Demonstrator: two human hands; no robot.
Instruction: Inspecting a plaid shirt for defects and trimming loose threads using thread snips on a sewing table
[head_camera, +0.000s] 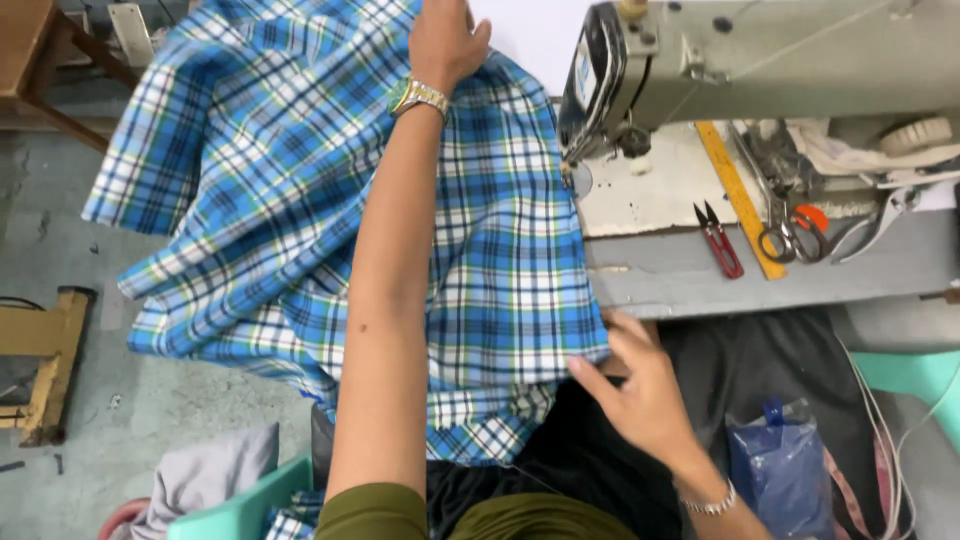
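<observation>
Laid flat under the outstretched left hand (445, 42), pinched at its near edge by the right hand (640, 385): blue-and-white plaid cotton cloth (330, 220), positioning underway, feeding toward the grey sewing machine (700, 70) probably next.

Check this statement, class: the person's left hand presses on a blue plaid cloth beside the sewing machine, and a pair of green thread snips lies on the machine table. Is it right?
Not quite. In the head view the thread snips are red, not green. The rest holds: the left hand presses on the blue plaid cloth beside the sewing machine, and the snips lie on the machine table.
</observation>
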